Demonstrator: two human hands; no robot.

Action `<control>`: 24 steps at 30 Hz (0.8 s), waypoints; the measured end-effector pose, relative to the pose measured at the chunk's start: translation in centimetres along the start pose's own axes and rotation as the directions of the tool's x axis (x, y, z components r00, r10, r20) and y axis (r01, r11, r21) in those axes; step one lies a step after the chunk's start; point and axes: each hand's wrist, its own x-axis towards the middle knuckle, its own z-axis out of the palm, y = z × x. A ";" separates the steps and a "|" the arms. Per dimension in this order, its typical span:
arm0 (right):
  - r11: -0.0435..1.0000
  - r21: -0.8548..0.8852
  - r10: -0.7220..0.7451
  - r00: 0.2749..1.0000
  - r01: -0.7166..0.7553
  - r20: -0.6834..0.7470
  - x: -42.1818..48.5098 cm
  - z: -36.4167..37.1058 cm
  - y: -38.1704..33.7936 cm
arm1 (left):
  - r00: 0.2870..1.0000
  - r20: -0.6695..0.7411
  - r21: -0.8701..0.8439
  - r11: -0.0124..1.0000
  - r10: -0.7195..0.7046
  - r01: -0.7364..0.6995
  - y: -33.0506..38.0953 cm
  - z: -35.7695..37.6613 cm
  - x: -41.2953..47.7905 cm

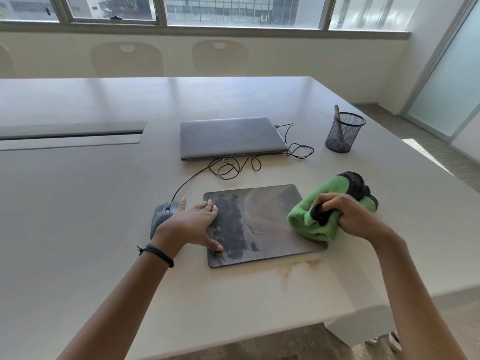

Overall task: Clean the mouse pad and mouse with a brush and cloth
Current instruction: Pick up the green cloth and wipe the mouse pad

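A dark printed mouse pad (265,219) lies on the pale table (104,203). My left hand (193,222) rests flat on the pad's left edge, fingers spread, holding nothing. A grey wired mouse (162,215) sits just left of the pad, partly behind my left wrist. My right hand (348,215) is closed around a green cloth with black trim (327,203), pressed on the pad's right edge. A brush handle (337,114) sticks out of a black mesh cup (344,133) at the back right.
A closed grey laptop (230,137) lies behind the pad, with the mouse's black cable (233,165) looped in front of it. A brownish stain (293,268) marks the table near the pad's front edge. The table's right edge runs close to the cloth. Chairs stand beyond the far side.
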 end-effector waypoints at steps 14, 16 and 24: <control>0.985 0.044 -0.170 0.978 0.166 0.117 2.8 4.5 -5.5 | 0.999 0.016 0.047 0.998 0.028 -0.029 0.4 -0.5 0.0; 0.985 0.100 -0.159 0.975 0.144 0.158 2.4 4.0 -5.1 | 0.999 0.013 0.044 0.999 0.031 -0.031 0.4 -0.6 0.0; 0.992 0.120 -0.058 0.981 0.036 0.186 1.0 2.4 -2.3 | 1.000 0.022 0.025 1.000 0.017 -0.017 0.4 -0.4 0.1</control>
